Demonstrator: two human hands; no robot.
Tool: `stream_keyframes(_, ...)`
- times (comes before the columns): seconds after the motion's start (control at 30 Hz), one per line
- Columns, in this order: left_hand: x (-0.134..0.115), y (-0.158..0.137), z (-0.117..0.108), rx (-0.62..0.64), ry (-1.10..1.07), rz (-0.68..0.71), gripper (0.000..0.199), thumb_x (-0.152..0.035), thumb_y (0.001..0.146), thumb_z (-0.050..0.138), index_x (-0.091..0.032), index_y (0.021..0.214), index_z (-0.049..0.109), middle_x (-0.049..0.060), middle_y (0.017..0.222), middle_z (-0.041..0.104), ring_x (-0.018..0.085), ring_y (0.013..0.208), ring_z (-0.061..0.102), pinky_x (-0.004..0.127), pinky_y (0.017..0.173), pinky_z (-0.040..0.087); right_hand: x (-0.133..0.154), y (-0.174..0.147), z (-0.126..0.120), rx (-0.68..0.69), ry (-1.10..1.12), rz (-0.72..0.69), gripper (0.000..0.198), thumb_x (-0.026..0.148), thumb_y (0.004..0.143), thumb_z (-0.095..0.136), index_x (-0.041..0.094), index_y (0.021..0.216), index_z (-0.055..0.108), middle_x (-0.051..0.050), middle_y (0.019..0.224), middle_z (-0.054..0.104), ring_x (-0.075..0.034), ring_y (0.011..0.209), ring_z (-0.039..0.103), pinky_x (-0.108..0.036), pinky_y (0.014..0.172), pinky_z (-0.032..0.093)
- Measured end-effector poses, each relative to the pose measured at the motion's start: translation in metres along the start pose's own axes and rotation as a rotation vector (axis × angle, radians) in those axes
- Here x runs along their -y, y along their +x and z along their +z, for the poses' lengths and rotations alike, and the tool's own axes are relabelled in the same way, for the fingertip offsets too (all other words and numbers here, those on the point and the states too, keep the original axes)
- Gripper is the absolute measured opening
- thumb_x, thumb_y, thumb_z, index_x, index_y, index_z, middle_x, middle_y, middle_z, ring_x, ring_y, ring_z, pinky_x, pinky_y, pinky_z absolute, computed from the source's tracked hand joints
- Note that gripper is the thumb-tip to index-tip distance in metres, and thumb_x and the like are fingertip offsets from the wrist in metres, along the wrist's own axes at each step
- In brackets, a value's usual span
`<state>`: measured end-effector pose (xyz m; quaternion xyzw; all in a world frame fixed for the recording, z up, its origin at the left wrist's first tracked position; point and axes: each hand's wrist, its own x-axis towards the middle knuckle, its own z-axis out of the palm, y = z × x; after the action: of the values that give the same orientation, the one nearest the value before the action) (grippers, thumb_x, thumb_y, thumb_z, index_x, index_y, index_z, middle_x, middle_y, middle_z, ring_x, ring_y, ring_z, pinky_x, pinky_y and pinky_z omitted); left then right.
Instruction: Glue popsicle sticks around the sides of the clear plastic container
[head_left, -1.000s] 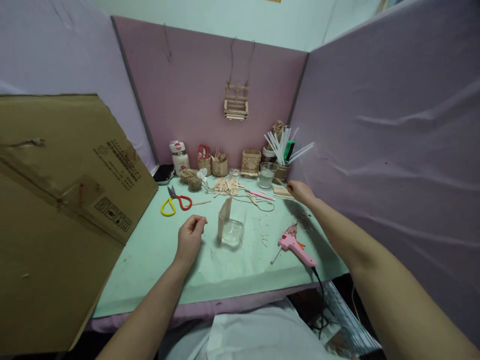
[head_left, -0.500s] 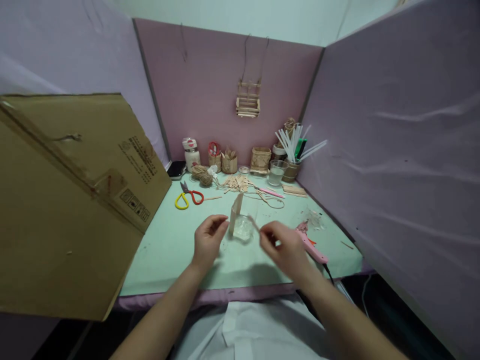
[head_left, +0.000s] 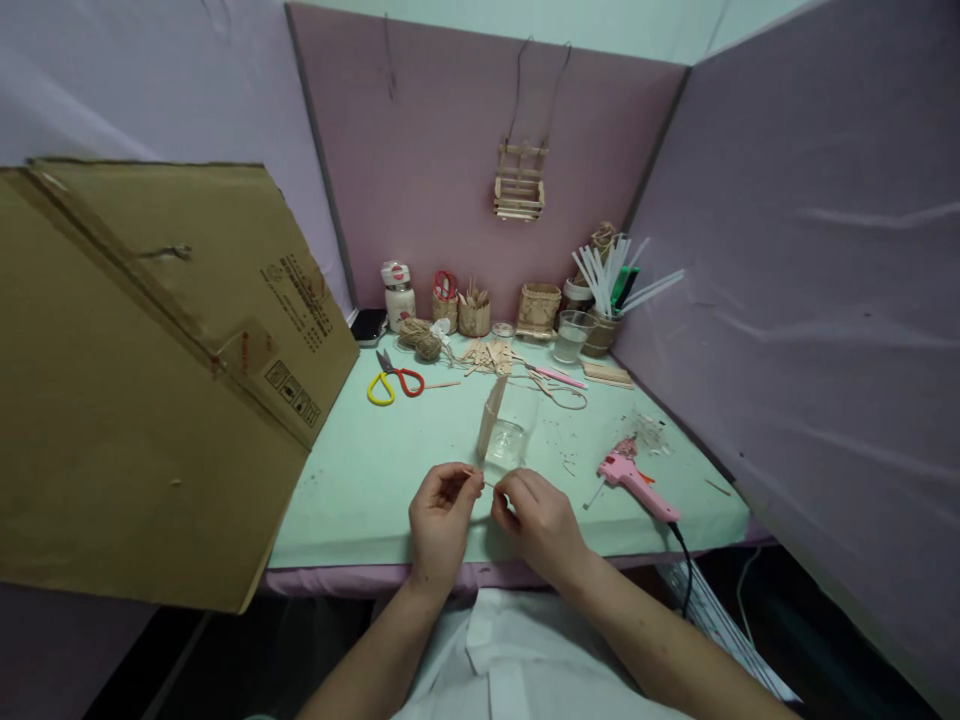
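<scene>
Pinched nearly closed, our left hand [head_left: 441,518] and right hand [head_left: 541,522] hold a slim, pale wooden stick [head_left: 489,484], long axis roughly nine-to-three o'clock, near the six o'clock side of a clear, square-based container [head_left: 507,443].

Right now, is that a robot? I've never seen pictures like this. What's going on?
No robot here: these are a person's bare left hand and right hand. The picture comes from a camera worn on their head, looking forward and down. Their fingers hold a thin stick between the two hands. Just beyond is a clear container with a tan panel along its left side. On the pale green tabletop, a pink glue gun lies to the right, yellow-and-red-handled scissors to the left, and a pile of wooden sticks farther back.
</scene>
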<state>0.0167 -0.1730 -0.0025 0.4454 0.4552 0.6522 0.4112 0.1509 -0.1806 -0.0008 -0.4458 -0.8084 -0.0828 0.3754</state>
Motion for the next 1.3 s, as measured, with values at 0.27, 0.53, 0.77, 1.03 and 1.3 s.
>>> stream_keyframes(0.27, 0.008, 0.002, -0.013, 0.01, 0.045, 0.051, 0.022, -0.038, 0.078, 0.073, -0.019, 0.087, 0.068, 0.005, 0.092, 0.072, 0.015, 0.079, 0.067, 0.027, 0.075, 0.055, -0.052, -0.011, -0.063, -0.04, -0.077, 0.294, 0.012, 0.032, 0.095, 0.053, 0.021, 0.098, 0.059, -0.007, 0.089, 0.067, -0.021, 0.082, 0.063, -0.032, 0.074, 0.048)
stream_keyframes(0.53, 0.022, -0.003, -0.018, 0.063, 0.087, 0.086, 0.018, -0.033, 0.079, 0.073, -0.019, 0.09, 0.068, 0.002, 0.088, 0.071, 0.013, 0.078, 0.069, 0.024, 0.075, 0.057, -0.132, -0.059, -0.093, 0.384, -0.45, 0.674, 0.038, 0.043, 0.084, 0.064, 0.01, 0.101, 0.067, -0.018, 0.098, 0.067, -0.032, 0.091, 0.062, -0.039, 0.082, 0.045)
stream_keyframes(0.77, 0.023, -0.003, -0.023, 0.026, 0.094, 0.067, 0.02, -0.032, 0.077, 0.075, -0.018, 0.089, 0.067, 0.002, 0.085, 0.073, 0.014, 0.077, 0.071, 0.024, 0.075, 0.058, -0.139, -0.06, -0.081, 0.423, -0.5, 0.726, 0.041, 0.047, 0.084, 0.06, 0.009, 0.098, 0.068, -0.019, 0.092, 0.066, -0.031, 0.087, 0.06, -0.038, 0.078, 0.043)
stream_keyframes(1.03, 0.026, -0.005, -0.036, 0.113, 0.215, 0.066, 0.014, -0.031, 0.081, 0.071, -0.02, 0.09, 0.069, 0.002, 0.09, 0.074, 0.014, 0.083, 0.07, 0.025, 0.078, 0.057, -0.12, -0.054, -0.107, 0.22, 0.084, 0.864, 0.051, 0.06, 0.084, 0.049, 0.017, 0.1, 0.07, -0.012, 0.093, 0.072, -0.026, 0.083, 0.063, -0.033, 0.072, 0.047)
stream_keyframes(1.3, 0.018, -0.007, -0.047, 0.142, 0.541, 0.382, 0.004, -0.025, 0.085, 0.066, -0.021, 0.084, 0.067, 0.003, 0.094, 0.069, 0.017, 0.09, 0.064, 0.027, 0.075, 0.052, -0.058, -0.055, -0.107, 0.341, 0.748, 0.976, 0.064, 0.073, 0.082, 0.05, 0.019, 0.111, 0.073, -0.01, 0.1, 0.072, -0.024, 0.089, 0.062, -0.032, 0.074, 0.048)
